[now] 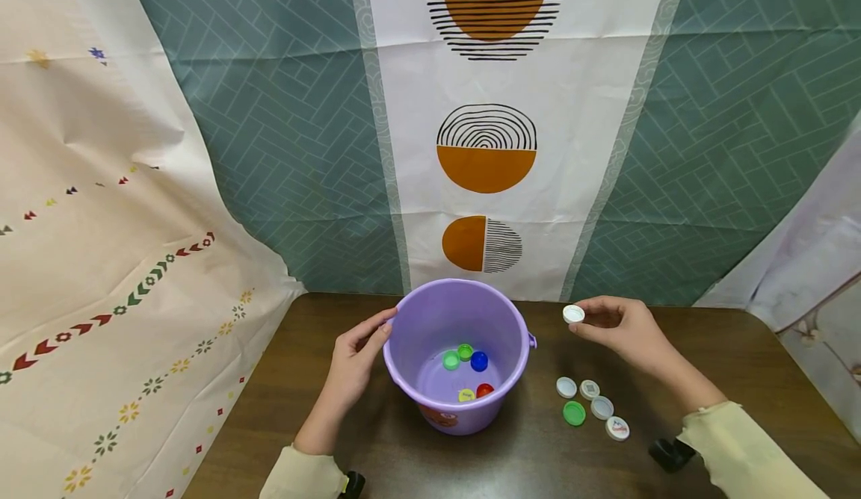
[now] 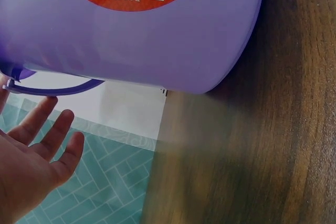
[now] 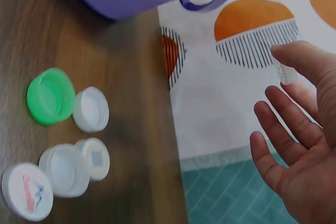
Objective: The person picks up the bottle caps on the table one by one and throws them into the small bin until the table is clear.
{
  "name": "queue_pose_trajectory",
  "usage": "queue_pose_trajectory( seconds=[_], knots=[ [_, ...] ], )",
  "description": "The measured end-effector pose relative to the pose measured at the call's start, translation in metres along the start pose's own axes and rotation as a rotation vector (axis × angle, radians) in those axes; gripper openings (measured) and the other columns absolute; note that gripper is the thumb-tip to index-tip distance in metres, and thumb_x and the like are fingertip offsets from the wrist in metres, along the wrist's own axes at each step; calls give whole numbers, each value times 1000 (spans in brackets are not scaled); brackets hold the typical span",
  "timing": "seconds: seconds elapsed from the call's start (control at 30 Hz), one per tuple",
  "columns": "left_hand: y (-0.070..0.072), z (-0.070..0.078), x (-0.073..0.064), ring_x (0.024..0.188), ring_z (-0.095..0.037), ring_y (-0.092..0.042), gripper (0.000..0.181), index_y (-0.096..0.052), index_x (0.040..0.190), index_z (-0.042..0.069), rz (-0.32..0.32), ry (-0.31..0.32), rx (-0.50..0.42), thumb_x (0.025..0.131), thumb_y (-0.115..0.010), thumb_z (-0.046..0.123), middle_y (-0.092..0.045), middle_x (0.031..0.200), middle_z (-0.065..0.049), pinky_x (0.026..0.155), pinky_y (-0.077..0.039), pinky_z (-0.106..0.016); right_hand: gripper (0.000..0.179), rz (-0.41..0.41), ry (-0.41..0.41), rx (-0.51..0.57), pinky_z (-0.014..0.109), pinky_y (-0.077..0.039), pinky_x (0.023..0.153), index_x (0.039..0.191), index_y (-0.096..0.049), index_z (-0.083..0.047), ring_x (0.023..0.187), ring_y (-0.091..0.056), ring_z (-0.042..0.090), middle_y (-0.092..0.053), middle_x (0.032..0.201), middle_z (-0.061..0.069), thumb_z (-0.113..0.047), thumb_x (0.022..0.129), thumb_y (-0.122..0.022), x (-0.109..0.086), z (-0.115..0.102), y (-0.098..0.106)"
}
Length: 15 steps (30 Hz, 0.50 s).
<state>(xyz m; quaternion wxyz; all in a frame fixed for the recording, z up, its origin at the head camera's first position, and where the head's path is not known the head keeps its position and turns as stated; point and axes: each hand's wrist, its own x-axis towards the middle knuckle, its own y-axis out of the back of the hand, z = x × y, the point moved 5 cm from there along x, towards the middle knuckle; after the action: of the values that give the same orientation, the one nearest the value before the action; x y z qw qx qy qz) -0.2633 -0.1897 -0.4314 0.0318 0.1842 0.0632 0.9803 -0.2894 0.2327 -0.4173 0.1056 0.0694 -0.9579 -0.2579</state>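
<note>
1. Head view: white cap [image 1: 573, 314], pinched between thumb and forefinger of the right hand [image 1: 622, 327], raised above the table [image 1: 538, 462], right of the bucket; the other fingers extend, apart.
2. Purple bucket [image 1: 464, 312], upright; inside, two green caps [image 1: 451, 361], a blue cap [image 1: 479, 361], a red cap [image 1: 484, 390] and a yellow cap [image 1: 466, 395].
3. Left hand [image 1: 353, 351], thumb and forefinger at the left rim, other fingers loosely extended; whether it pinches cannot be told.
4. Right of the bucket, four white caps [image 1: 602, 408] and a green cap [image 1: 574, 413].
5. Behind, patterned cloth [image 1: 296, 148].
</note>
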Motion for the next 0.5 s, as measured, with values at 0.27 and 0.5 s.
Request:
queue_pose_trajectory(
  seconds=[0.27, 0.5],
  knots=[
    [0, -1, 0, 114, -14, -59, 30, -62, 123, 15, 8, -1, 8, 94, -57, 18, -63, 125, -6, 92, -49, -22, 37, 25, 24, 36, 25, -56, 71, 104, -68, -15, 86, -68, 15, -71, 98, 5, -33, 74, -79, 7, -18, -7],
    [0, 0, 0, 115, -13, -59, 31, -61, 124, 15, 10, -1, 5, 94, -56, 18, -62, 126, -7, 92, -49, -22, 39, 40, 34, 63, 23, -55, 72, 106, -67, -14, 88, -68, 14, -70, 101, 6, -33, 75, -78, 12, -35, -10]
  ],
)
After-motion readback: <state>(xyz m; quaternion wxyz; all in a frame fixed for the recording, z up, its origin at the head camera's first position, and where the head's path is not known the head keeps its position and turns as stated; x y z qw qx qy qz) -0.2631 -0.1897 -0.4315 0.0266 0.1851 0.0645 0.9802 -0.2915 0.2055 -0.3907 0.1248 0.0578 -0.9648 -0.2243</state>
